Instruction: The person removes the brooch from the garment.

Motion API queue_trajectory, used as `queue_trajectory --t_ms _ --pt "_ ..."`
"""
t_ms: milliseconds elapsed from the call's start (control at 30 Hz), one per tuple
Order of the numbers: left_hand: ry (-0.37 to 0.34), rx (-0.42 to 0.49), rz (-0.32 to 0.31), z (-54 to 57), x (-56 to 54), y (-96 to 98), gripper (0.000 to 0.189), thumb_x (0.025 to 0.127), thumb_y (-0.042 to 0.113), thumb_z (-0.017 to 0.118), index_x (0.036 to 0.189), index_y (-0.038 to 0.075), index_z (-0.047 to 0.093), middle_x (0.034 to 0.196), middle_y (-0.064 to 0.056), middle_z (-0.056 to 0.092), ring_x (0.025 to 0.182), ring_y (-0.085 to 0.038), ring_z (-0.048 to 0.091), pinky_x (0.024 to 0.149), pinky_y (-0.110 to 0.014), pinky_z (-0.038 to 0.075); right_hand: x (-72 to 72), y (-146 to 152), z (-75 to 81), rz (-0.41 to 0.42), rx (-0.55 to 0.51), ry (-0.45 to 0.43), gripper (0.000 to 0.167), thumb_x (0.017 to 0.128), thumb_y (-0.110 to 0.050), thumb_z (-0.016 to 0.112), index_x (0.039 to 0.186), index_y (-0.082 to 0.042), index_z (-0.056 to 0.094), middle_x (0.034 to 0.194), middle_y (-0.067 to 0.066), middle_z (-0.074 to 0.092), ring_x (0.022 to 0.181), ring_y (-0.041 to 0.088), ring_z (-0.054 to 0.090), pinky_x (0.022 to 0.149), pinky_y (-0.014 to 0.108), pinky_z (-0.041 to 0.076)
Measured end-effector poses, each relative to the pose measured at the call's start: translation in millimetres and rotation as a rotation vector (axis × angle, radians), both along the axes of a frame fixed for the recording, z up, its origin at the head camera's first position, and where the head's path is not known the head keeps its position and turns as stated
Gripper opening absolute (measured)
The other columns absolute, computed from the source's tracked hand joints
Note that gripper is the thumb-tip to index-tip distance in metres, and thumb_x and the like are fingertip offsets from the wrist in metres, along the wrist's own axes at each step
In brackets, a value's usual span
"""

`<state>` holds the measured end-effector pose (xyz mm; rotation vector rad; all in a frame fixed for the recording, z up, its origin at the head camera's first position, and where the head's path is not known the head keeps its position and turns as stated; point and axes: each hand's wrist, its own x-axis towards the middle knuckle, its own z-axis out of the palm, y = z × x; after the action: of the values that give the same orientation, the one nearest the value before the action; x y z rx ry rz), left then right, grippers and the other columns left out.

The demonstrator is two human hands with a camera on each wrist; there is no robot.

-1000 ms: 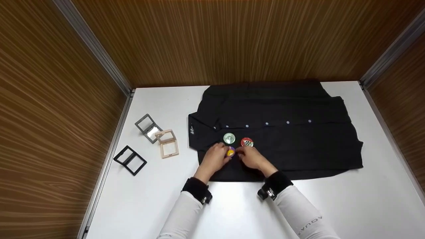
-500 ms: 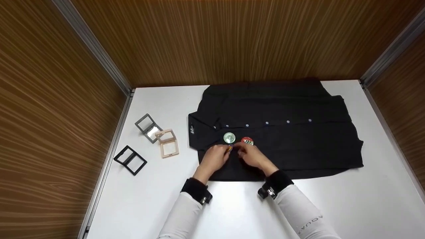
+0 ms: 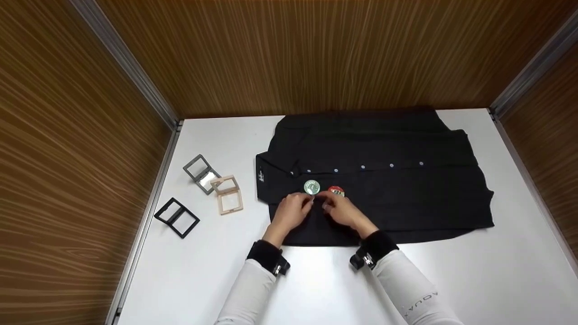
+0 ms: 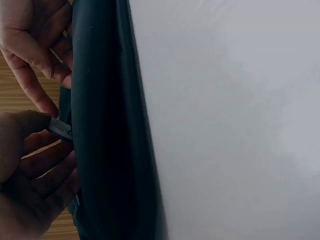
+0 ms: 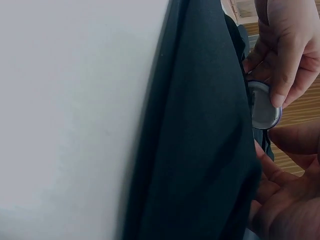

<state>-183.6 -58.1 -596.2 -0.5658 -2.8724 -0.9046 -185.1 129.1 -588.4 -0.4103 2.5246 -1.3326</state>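
My left hand [image 3: 291,211] pinches a round pin badge [image 5: 265,107] between thumb and fingers, tilted up on edge over a black shirt [image 3: 397,198]. The badge's grey hollow back and purple rim face the right wrist camera. In the left wrist view only its thin edge [image 4: 60,131] shows. My right hand [image 3: 345,213] is just right of it, index finger reaching to the badge and the other fingers bent loosely. A green badge [image 3: 312,187] lies on the shirt right above the fingertips. Part of a red badge [image 3: 336,190] shows behind my right hand.
The shirt lies flat on a white table [image 3: 311,289], collar to the left, with a row of buttons [image 3: 363,167]. At the left stand open hinged frames: grey [image 3: 198,167], beige [image 3: 230,203] and black [image 3: 183,221]. Wood-grain panels border the table.
The yellow and purple badge has been tilted up, so its face no longer shows in the head view. My right index finger has moved in beside it, covering more of the red badge.
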Motion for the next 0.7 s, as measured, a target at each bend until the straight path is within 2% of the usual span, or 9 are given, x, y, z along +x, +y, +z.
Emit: queue_trajectory --t_ms 133,300,533,700 --pt "-0.021 0.077 0.017 0.1 -2.4 -1.5 0.013 0.093 0.014 0.066 0.100 0.006 0.074 0.097 -0.008 0.071 0.092 -0.025 0.067 0.081 -0.038 0.053 -1.2 -1 0.0 -0.019 -0.018 -0.014 0.036 0.091 0.003 0.059 0.126 -0.002 0.061 0.083 0.004 0.062 0.072 0.016 0.057 0.069 0.032 0.047" --pt "-0.081 0.157 0.058 1.5 -5.7 -3.2 0.015 0.093 0.012 0.065 0.103 0.004 0.074 0.098 -0.008 0.070 0.093 -0.022 0.066 0.083 -0.035 0.052 -4.9 -4 -0.1 -0.032 -0.034 -0.021 0.035 0.090 0.000 0.062 0.125 0.002 0.060 0.084 0.003 0.061 0.073 0.016 0.056 0.069 0.032 0.047" --pt "-0.194 0.347 0.125 -1.6 -8.1 -9.2 0.013 0.091 0.007 0.067 0.100 0.000 0.073 0.091 -0.007 0.072 0.081 -0.014 0.067 0.073 -0.027 0.054 -9.1 -12 -2.6 -0.038 -0.091 -0.045 0.034 0.090 0.001 0.062 0.123 0.005 0.059 0.080 0.004 0.061 0.068 0.014 0.056 0.064 0.028 0.047" --pt "-0.222 0.383 0.165 -3.1 -7.9 -12.3 0.011 0.089 0.005 0.067 0.097 0.000 0.073 0.083 -0.005 0.071 0.073 -0.012 0.066 0.068 -0.025 0.053 -11.8 -17 -3.6 -0.042 -0.093 -0.093 0.034 0.091 0.001 0.061 0.125 0.006 0.059 0.077 0.004 0.060 0.064 0.014 0.056 0.062 0.026 0.045"
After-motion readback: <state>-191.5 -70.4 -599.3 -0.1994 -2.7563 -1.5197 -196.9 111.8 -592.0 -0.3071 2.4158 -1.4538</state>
